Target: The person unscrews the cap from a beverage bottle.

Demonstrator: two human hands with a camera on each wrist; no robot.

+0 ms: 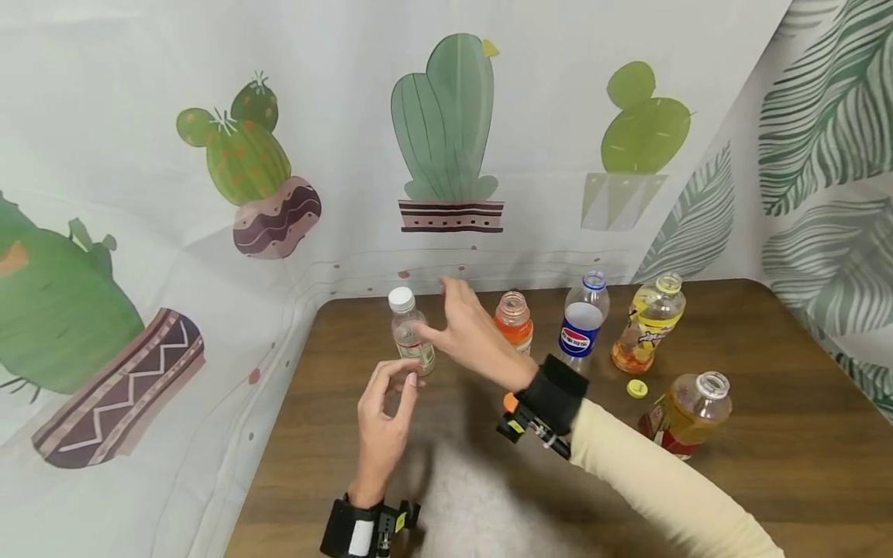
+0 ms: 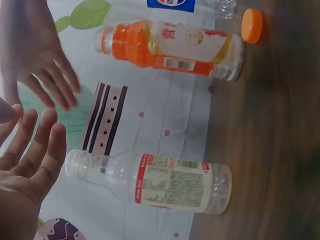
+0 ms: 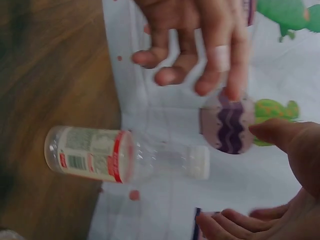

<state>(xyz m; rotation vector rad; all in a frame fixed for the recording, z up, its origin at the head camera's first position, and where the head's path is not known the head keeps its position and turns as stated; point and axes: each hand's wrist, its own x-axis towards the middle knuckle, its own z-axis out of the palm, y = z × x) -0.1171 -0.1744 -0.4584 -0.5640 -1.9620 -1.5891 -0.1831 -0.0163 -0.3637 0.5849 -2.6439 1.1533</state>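
Note:
A clear plastic bottle [image 1: 413, 333] with a white cap [image 1: 401, 299] and a cream-and-red label stands upright at the table's left rear; its label [image 2: 172, 182] also shows in the left wrist view. My left hand [image 1: 382, 415] hovers in front of it, fingers loosely bent with nothing between them. To the bottle's right, my right hand [image 1: 474, 333] reaches over with spread fingers and thumb, holding nothing. Both hands sit near the bottle's upper part, as the right wrist view shows with the right hand [image 3: 280, 195] beside the cap.
Rightward stand an uncapped orange-drink bottle [image 1: 514, 324], a Pepsi bottle [image 1: 583, 319], a yellow-labelled bottle [image 1: 647, 324] and a wider open bottle [image 1: 687, 415]. A yellow cap [image 1: 636, 388] and an orange cap [image 2: 251, 26] lie on the wooden table [image 1: 788, 434]. A cactus-printed cloth [image 1: 349, 147] hangs behind.

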